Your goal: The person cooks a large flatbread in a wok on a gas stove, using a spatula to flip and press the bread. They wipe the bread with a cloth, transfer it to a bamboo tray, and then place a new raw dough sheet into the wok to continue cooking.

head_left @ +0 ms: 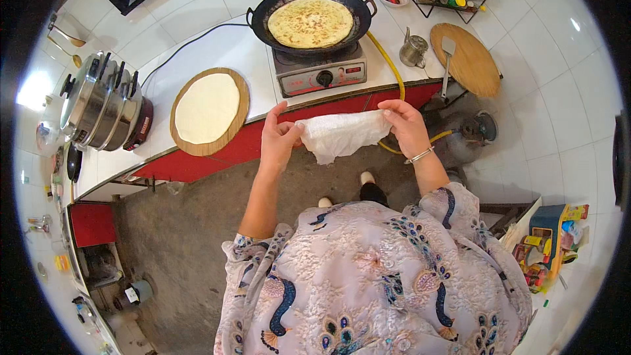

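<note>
White cloth point(342, 137) is hanging before the counter point(259, 79), between left hand point(279, 139) and right hand point(409, 128); both are pinching its opposite ends, probably so it is spreading out rather than bunching.

Scene brightly lit; light fairly even over bench point(259, 82) and tiled wall point(559, 85). Intense white glare at far left, beside steamer point(98, 115); small specular spot on wall at upper right; bright highlights on steamer's metal. Floor point(171, 217) darker; gas cylinder point(465, 141) in shadow. White cloth point(345, 135) bright, surface detail faint. Centre reasonably sharp; left rim soft, small items there indistinct. Fisheye curvature bends tile lines outward; black vignette fills corners.
</note>
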{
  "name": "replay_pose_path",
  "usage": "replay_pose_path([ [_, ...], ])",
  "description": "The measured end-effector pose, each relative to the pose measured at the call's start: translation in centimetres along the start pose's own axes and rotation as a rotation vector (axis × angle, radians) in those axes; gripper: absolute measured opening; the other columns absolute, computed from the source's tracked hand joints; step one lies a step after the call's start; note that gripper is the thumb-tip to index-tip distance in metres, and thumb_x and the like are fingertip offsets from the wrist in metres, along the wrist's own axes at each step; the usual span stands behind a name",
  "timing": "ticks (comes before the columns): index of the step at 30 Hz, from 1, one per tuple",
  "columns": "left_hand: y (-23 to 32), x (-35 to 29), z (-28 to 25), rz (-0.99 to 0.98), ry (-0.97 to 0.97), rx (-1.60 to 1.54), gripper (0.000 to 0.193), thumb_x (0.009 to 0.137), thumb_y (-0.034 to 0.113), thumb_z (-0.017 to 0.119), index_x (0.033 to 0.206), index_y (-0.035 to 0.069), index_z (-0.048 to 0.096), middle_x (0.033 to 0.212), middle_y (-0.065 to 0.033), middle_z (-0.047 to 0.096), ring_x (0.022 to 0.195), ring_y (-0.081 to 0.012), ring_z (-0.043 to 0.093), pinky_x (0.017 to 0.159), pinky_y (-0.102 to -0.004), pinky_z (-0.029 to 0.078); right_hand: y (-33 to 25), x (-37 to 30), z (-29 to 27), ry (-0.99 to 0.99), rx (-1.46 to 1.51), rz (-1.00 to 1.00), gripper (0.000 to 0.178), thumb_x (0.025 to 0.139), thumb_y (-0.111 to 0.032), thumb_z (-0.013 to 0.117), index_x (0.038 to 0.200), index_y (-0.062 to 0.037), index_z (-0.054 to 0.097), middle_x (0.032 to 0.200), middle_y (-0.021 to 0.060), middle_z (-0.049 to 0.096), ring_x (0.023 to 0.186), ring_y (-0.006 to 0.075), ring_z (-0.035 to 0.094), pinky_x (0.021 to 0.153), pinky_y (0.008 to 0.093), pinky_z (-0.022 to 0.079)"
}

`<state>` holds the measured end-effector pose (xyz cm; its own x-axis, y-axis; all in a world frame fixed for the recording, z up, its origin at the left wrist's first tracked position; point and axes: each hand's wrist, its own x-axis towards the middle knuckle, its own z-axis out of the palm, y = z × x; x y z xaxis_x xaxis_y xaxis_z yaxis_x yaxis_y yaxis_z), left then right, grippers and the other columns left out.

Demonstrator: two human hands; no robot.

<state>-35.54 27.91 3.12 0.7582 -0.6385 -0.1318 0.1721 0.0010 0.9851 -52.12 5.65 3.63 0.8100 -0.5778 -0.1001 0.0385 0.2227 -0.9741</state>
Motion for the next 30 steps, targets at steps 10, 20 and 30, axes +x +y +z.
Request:
replay_pose_path([
  [10,-0.1,-1.2,-1.5,0.132,-0.01,0.133,0.037,0.077,-0.005,0.057,0.113,0.003,0.056,0.089,-0.0018,0.058,0.078,-0.0092,0.054,0.071,-0.0243,0.046,-1.2,0.0,3.1,-0.109,-0.864,-0.439,0.033,0.076,0.001,0.054,0.108,-0.001,0.057,0.08,0.0099,0.057,0.076,0.0227,0.056,0.07,0.0311,0.045],
  [20,0.9,-2.3,-4.7,0.371,0.148,0.778,0.019,0.079,0.001,0.056,0.097,-0.001,0.06,0.085,-0.0076,0.057,0.076,-0.0165,0.054,0.072,-0.0263,0.043,-0.9,1.1,4.2,-0.145,-0.823,-0.638,0.013,0.079,-0.004,0.057,0.09,0.0017,0.06,0.083,0.0105,0.057,0.073,0.0233,0.056,0.068,0.0324,0.045],
  [30,2.7,-2.2,-3.5,-0.041,-0.116,-0.255,0.016,0.09,0.013,0.044,0.1,0.003,0.053,0.087,-0.0022,0.056,0.08,-0.0099,0.054,0.071,-0.024,0.043,-0.1,0.5,3.7,-0.273,0.334,0.095,0.011,0.091,-0.017,0.048,0.09,-0.0062,0.053,0.088,0.0013,0.058,0.079,0.0102,0.057,0.072,0.0255,0.047],
])
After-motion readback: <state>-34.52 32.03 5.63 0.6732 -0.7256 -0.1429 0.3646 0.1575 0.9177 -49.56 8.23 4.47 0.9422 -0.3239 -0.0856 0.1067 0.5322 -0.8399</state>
